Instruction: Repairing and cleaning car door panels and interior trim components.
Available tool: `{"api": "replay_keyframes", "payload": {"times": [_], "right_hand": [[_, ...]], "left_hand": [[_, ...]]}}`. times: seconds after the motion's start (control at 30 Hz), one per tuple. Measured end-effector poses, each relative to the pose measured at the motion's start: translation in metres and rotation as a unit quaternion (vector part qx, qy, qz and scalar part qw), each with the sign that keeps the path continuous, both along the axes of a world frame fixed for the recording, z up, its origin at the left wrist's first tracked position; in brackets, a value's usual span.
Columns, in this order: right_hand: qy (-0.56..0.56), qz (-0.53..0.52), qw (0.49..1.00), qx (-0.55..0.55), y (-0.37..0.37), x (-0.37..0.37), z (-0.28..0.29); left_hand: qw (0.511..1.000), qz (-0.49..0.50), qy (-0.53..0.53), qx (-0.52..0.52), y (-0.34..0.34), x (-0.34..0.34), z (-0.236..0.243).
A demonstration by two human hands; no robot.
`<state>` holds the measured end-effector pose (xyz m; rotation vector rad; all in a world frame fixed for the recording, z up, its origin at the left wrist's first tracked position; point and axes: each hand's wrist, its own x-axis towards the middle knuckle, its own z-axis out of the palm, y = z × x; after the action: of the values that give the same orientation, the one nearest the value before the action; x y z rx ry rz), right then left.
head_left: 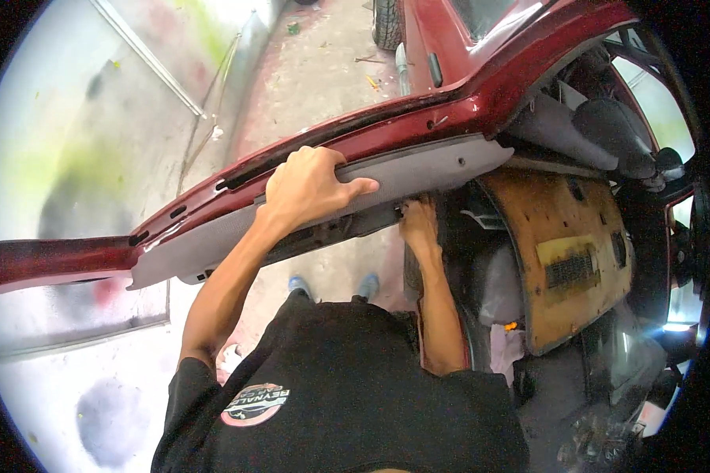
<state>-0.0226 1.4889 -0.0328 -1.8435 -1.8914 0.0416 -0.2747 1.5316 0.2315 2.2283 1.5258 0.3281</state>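
Observation:
A long grey trim panel lies along the inner side of a dark red car door frame. My left hand is closed over the panel's upper edge, fingers curled on the far side and thumb stretched along its face. Below the panel's right part, my right hand is closed against the dark lower edge of the door. Its fingertips are partly hidden, and what they hold is too small to make out.
At the right, inside the car, a brown board-backed door panel leans over the seats. A red car body with a tyre is ahead. A paint-marked pale wall stands at left. Small debris lies on the concrete floor.

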Motion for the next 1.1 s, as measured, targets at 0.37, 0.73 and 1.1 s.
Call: {"api": "replay_keyframes", "payload": {"times": [0.37, 0.73, 1.1], "right_hand": [[0.014, 0.105, 0.967, -0.232, -0.005, 0.032, 0.010], [0.028, 0.072, 0.975, -0.210, 0.010, 0.014, 0.010], [0.186, -0.073, 0.956, -0.216, -0.002, -0.009, 0.005]], "left_hand": [[1.000, 0.020, -0.012, -0.017, -0.014, 0.003, -0.008], [0.998, 0.031, -0.015, 0.056, -0.025, 0.006, -0.011], [0.994, 0.063, 0.003, 0.089, -0.042, 0.010, -0.016]]}}
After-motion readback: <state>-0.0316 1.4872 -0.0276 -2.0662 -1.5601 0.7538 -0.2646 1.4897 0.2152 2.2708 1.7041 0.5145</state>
